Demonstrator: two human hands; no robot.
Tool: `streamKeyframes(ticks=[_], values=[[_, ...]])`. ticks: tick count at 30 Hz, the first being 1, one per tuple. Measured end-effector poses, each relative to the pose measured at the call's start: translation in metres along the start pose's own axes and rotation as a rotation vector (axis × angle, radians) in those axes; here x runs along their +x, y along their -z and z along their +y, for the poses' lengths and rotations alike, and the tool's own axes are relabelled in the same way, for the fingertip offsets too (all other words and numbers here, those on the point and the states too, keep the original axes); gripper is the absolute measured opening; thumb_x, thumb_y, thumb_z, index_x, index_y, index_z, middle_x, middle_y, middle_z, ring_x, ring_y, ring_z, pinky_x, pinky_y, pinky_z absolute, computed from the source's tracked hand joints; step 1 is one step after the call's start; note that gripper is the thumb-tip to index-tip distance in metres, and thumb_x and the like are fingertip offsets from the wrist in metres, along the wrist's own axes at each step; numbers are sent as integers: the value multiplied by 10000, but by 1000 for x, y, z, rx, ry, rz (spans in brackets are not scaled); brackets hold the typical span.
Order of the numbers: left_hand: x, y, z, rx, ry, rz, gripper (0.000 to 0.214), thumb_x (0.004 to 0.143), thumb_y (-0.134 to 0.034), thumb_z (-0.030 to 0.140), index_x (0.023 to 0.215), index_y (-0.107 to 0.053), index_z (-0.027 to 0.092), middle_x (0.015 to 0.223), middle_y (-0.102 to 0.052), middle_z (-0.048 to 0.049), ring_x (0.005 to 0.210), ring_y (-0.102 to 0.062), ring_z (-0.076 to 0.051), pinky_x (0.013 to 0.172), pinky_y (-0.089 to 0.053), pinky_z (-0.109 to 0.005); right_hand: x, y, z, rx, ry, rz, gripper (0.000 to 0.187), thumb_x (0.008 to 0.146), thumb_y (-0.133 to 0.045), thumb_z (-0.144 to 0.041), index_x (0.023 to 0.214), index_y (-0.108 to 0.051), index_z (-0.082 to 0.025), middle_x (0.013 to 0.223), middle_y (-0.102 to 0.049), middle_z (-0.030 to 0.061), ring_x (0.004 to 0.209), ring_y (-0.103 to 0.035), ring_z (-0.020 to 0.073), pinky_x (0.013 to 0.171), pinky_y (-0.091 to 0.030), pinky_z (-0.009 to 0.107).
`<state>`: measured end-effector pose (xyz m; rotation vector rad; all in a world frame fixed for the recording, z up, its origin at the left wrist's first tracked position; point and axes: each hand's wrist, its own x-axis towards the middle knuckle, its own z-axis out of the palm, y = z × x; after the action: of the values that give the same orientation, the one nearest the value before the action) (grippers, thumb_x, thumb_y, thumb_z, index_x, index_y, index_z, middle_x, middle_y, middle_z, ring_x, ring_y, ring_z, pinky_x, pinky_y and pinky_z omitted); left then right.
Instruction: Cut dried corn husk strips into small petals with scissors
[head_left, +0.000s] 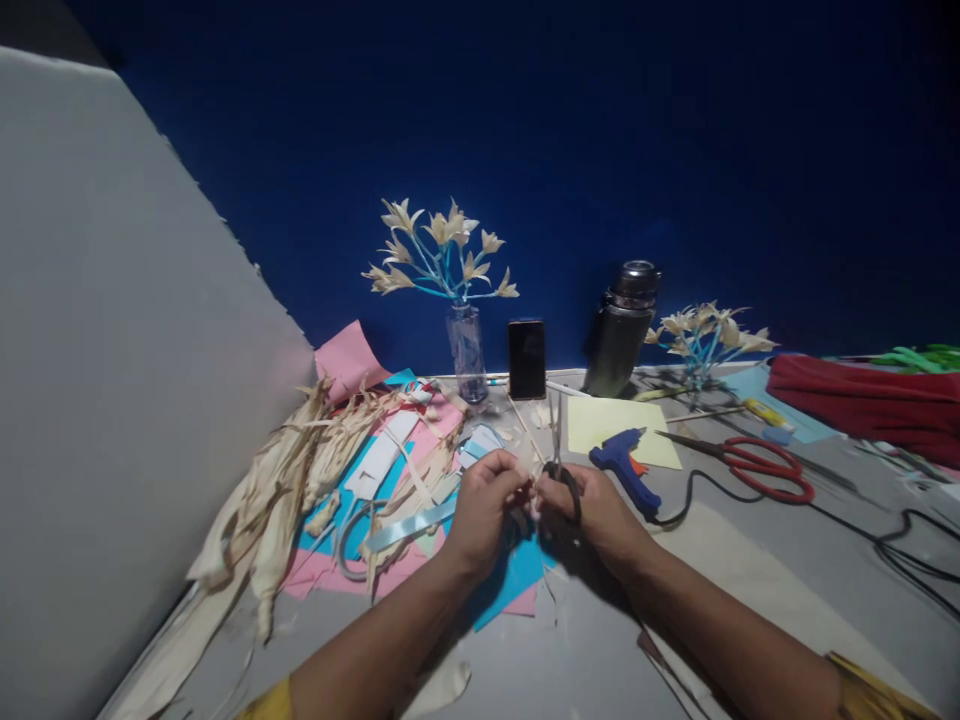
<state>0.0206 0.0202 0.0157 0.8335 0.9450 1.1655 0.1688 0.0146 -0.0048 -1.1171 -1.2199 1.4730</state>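
Close together over the middle of the table are my left hand (484, 510) and my right hand (596, 510). Black-handled scissors (556, 450) hang on the fingers of my right hand, blades pointing away from me toward the wall. The thumb and fingertips of my left hand are pinched, almost touching those of the right. A small pale piece seems to sit between the fingertips, too small and covered to name. Below my hands lies blue paper (517, 585). Dried corn husks (300, 480) are heaped to the left.
Husk flowers (450, 235) stand in a glass bottle (466, 350) beside a phone (527, 358) and a flask (622, 325). To the right lie a blue glue gun (626, 472) with a cord, red-handled scissors (765, 470), a yellow sheet (600, 425) and red cloth (862, 405).
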Motion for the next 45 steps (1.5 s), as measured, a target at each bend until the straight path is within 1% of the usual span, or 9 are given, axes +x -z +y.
streamKeyframes(ticks=[3,6,8,13,19,26,32,40,45], values=[[2,2,7,-31,-40,29,172,693,-698,243,667,-544,171,627,-631,-20,562,-552,-117,590,-426,-233,-4,-5,4,-94,-52,-102,464,829,-651,-595,730,-619,-143,657,-602,28,557,-483,115,538,-352,243],[3,2,11,-57,-48,44,168,692,-689,231,667,-535,170,641,-642,-23,552,-557,-112,595,-431,-230,-7,-9,6,-86,-94,-177,517,801,-646,-657,694,-563,-158,618,-559,11,531,-446,108,524,-331,244],[3,2,11,-74,-42,50,171,682,-689,225,665,-527,172,632,-639,-18,540,-558,-112,595,-435,-232,-8,-11,7,-68,-87,-198,539,776,-656,-684,679,-536,-167,607,-534,2,531,-428,107,523,-320,246],[4,2,9,-82,-45,52,171,679,-689,219,661,-525,173,610,-629,-11,532,-556,-113,589,-437,-231,-9,-13,4,-70,-89,-186,558,744,-669,-708,661,-521,-176,606,-505,0,532,-407,110,522,-312,251],[3,1,11,-60,-53,60,152,687,-664,207,656,-520,173,592,-624,-6,528,-553,-113,585,-436,-231,-10,-14,4,-70,-101,-163,473,796,-672,-581,634,-445,-198,578,-416,-36,516,-341,97,491,-260,245],[4,2,8,-40,-71,56,139,699,-653,203,657,-523,175,588,-622,-5,539,-555,-119,596,-435,-239,-10,-16,2,-150,-121,-125,394,793,-650,-486,587,-509,-182,533,-463,-19,479,-378,98,477,-282,245],[5,2,8,-41,-71,51,132,698,-644,194,659,-520,178,579,-620,-3,540,-555,-122,598,-432,-242,-11,-18,1,-113,-157,-103,394,757,-672,-482,561,-503,-185,491,-443,-33,442,-361,86,443,-242,238],[6,3,7,-38,-79,47,143,701,-646,197,658,-510,177,578,-616,3,542,-552,-118,603,-432,-239,-9,-17,4,-87,-140,-112,412,738,-681,-488,539,-491,-182,479,-427,-38,445,-333,77,446,-234,243],[6,3,7,-33,-85,37,136,703,-644,193,665,-514,179,586,-622,2,548,-563,-126,613,-443,-249,-9,-18,1,-81,-168,-113,405,732,-686,-475,535,-482,-185,467,-438,-37,434,-337,74,441,-249,239]])
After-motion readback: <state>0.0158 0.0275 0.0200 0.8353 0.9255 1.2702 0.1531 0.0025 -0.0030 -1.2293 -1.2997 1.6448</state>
